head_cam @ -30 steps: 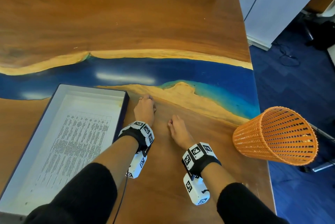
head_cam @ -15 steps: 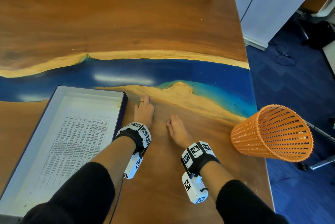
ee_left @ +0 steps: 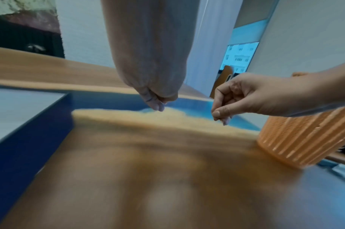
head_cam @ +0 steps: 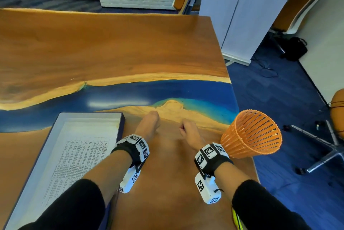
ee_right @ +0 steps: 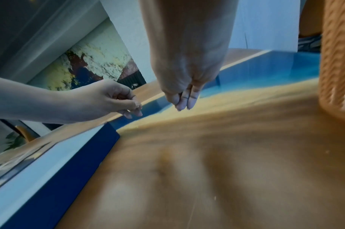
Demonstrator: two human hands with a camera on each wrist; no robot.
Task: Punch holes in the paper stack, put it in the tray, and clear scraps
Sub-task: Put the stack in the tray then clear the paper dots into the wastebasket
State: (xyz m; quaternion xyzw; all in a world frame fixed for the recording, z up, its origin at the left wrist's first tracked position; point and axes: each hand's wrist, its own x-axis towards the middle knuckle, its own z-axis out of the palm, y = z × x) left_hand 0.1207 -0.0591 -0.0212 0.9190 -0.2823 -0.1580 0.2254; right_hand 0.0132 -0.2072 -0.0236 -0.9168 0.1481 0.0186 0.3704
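Note:
The printed paper stack [head_cam: 78, 155] lies flat in the white tray [head_cam: 89, 115] with dark blue outer walls, on the left of the table. My left hand [head_cam: 151, 118] hovers just right of the tray's far corner, thumb and fingertips pinched together [ee_left: 158, 106]. My right hand [head_cam: 183, 129] is a short way to its right, fingers curled with the thumb pressed on the index finger [ee_left: 220, 117]. No scrap can be made out in either pinch. Both hands are a little above the wood. A tiny white speck [ee_right: 214, 197] lies on the table nearer me.
An orange mesh basket [head_cam: 251, 136] lies on its side at the table's right edge, mouth pointing away to the right, close to my right wrist. Beyond that edge is blue carpet with a chair base [head_cam: 320, 157]. The wood-and-blue-resin table [head_cam: 111, 53] stretches far ahead.
Both hands rested on the table with fingers down; now they are raised slightly with fingertips pinched. My head has tilted up, so more of the room shows.

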